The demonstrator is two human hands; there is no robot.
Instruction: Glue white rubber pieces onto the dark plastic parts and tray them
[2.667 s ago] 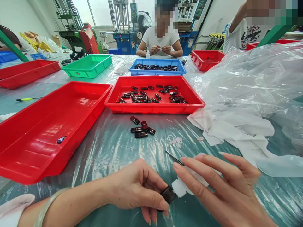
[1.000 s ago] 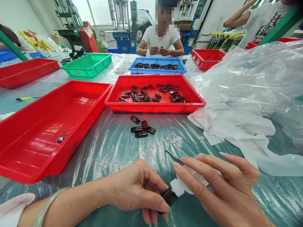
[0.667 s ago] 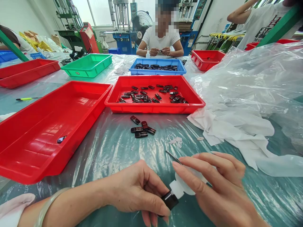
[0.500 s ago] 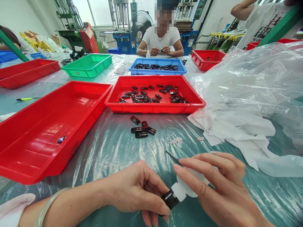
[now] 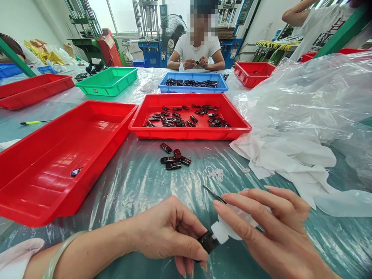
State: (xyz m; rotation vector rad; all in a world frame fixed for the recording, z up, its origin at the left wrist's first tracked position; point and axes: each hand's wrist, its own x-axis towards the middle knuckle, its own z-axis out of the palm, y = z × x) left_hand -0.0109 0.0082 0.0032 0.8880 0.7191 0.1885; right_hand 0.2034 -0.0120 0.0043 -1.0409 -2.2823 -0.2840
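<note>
Right hand (image 5: 270, 228) spreads outer fingers slightly, gripping white bottle (image 5: 221, 232); left hand (image 5: 171, 236) pinches black piece (image 5: 208, 243); work apparently continuing.

The left wall (image 5: 35, 23) is plain and pale. The rear window (image 5: 124, 17) is bright. A fan (image 5: 172, 40) stands between two blue machines (image 5: 151, 53); a red cabinet (image 5: 110, 50) stands to their left, beside a green machine (image 5: 88, 45). The surface (image 5: 33, 115) is green and covered in glossy clear plastic (image 5: 128, 186).
</note>
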